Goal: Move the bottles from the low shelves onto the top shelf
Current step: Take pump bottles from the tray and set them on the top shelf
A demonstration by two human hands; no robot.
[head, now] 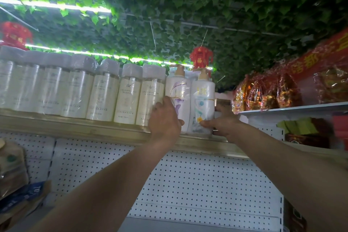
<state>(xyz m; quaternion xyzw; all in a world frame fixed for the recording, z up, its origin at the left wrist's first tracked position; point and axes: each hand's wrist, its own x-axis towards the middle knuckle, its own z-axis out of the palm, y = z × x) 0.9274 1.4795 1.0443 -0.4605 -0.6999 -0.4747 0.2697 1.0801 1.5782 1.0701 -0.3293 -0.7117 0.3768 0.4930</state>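
Note:
A plastic-wrapped pack of two white pump bottles (190,98) stands on the top shelf (75,127) at the right end of a row. My left hand (164,120) grips the pack's left side, by the bottle with the purple print. My right hand (224,124) holds its right side, thumb across the front of the bottle with the blue and yellow print. To the left, several wrapped cream bottles with grey caps (128,94) line the same shelf.
Red and gold foil-wrapped goods (263,92) fill a neighbouring white shelf (293,108) to the right. White pegboard (188,184) backs the space under the top shelf. Boxes (13,164) are stacked at lower left. Fake ivy and a red lantern (201,58) hang overhead.

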